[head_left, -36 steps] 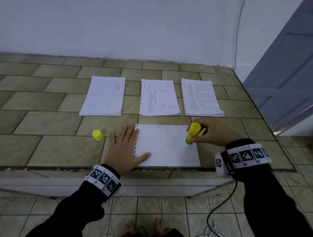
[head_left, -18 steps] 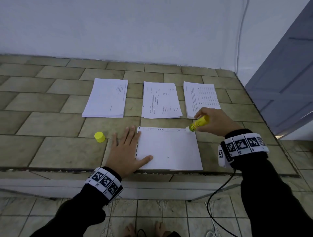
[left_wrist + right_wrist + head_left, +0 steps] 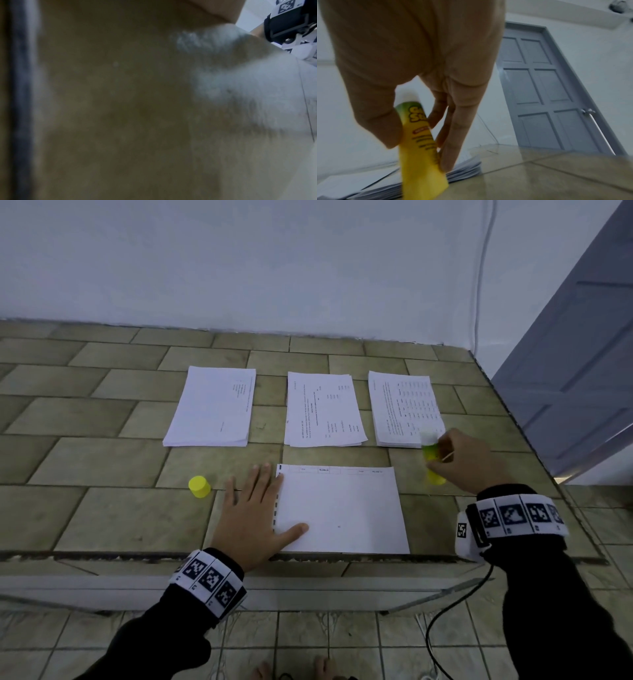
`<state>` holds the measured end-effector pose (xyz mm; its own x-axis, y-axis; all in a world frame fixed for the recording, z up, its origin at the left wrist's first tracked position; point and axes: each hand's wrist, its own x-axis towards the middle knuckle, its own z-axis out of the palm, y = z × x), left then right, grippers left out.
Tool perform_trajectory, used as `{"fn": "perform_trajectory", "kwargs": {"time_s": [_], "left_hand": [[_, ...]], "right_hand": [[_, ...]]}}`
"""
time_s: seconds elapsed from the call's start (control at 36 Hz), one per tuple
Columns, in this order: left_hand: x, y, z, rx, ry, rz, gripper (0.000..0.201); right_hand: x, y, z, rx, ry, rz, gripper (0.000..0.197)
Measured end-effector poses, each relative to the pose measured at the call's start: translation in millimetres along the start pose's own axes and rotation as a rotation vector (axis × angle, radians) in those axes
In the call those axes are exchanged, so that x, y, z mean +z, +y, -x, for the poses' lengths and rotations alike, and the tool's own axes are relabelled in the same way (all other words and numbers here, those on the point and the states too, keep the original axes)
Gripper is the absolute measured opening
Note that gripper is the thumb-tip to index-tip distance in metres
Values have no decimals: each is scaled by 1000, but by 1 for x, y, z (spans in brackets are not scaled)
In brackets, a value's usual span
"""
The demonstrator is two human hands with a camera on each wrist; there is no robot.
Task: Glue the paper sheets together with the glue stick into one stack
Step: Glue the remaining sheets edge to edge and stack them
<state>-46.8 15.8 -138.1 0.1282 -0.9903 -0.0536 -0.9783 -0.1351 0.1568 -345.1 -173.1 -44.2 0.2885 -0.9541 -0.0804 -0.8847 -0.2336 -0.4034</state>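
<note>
Yellow glue stick (image 3: 432,462) pinched upright — right hand (image 3: 469,460) fingers (image 3: 448,142) curled.

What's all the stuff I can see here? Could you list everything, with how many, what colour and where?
paper stacks: three, white with print, in a row at the back of the tiled counter
single sheet: one, white, at the counter's near edge
glue stick: one, yellow, uncapped, blurred, just right of the single sheet
cap: one, yellow, on the counter left of the single sheet
tiled counter: one, olive-beige
door: one, grey, on the right
cable: one, black, hanging from the right wristband
left hand: flat on the counter, thumb on the single sheet's left edge
right hand: fingers gripping the glue stick
</note>
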Motion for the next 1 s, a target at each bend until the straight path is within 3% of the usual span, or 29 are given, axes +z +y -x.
{"fn": "perform_trajectory", "kwargs": {"time_s": [0.11, 0.25, 0.39, 0.5, 0.56, 0.69, 0.75, 0.83, 0.92, 1.0], "left_hand": [[-1, 0, 1, 3, -4, 4, 116], [0, -1, 1, 9, 8, 16, 112], [4, -2, 0, 27, 31, 40, 107], [4, -2, 1, 40, 43, 36, 102], [4, -3, 0, 47, 41, 37, 100], [5, -4, 1, 49, 32, 37, 93], [5, -4, 1, 47, 30, 41, 92], [4, -3, 0, 41, 34, 41, 93], [3, -2, 1, 34, 32, 44, 96], [2, -2, 1, 30, 31, 55, 97]], "right_hand": [[-1, 10, -9, 112, 118, -97, 34], [4, 19, -19, 247, 129, -183, 39], [7, 21, -18, 288, 140, -206, 41], [6, 18, -11, 353, 50, -184, 25], [8, 16, -4, 372, -38, -89, 28], [18, -12, 12, 306, -234, -41, 30], [21, -28, 10, 201, -260, -30, 27], [29, -50, -3, 21, -100, -86, 14], [34, -65, -24, -46, 73, -110, 5], [43, -71, -50, -13, 102, -18, 24]]}}
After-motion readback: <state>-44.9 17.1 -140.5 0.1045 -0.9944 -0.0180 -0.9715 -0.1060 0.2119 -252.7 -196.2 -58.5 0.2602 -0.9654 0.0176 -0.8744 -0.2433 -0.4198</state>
